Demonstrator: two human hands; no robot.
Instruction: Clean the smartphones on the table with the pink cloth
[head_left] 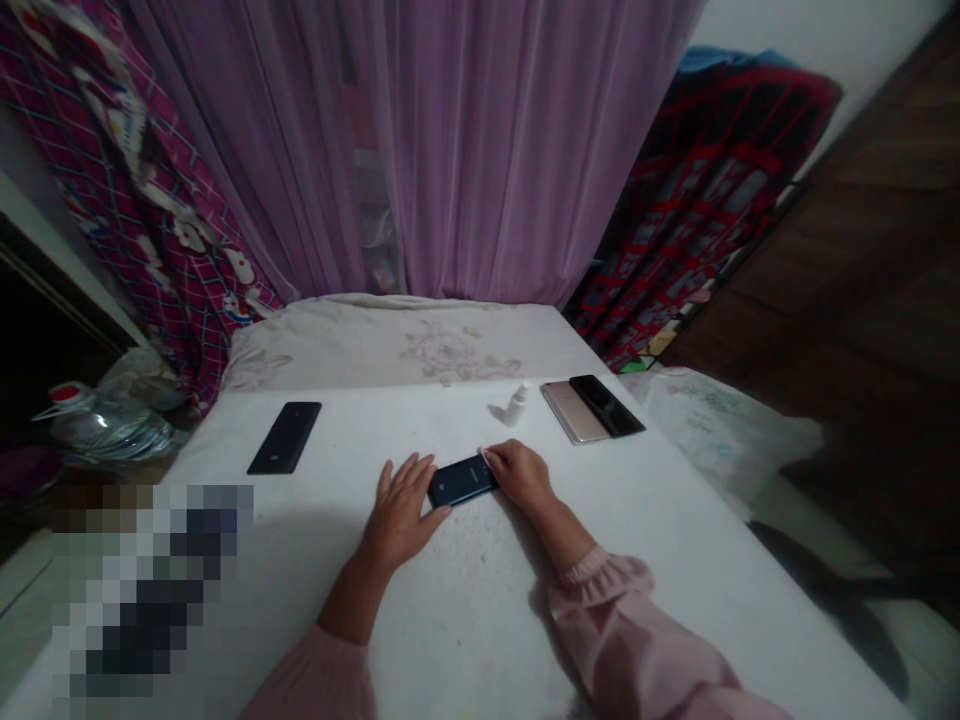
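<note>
My left hand (399,512) lay open on the white-covered surface (465,640), fingers spread, with the thumb side against the left end of a dark blue smartphone (461,481). The phone lay flat between my hands, near the front of the surface. My right hand (521,475) rested palm-down, its fingertips (489,460) touching the phone's right end. Neither hand had closed around the phone or lifted it. Pink sleeves (600,620) were gathered at both my wrists. Ahead of my right hand stood a small white bottle (516,405), upright. Farther right, a black smartphone (606,405) lay partly against a rose-gold smartphone (574,411). Another black smartphone (285,437) lay well apart to my left. Behind them were a pale floral cushion (412,345) and a purple curtain (480,130).
</note>
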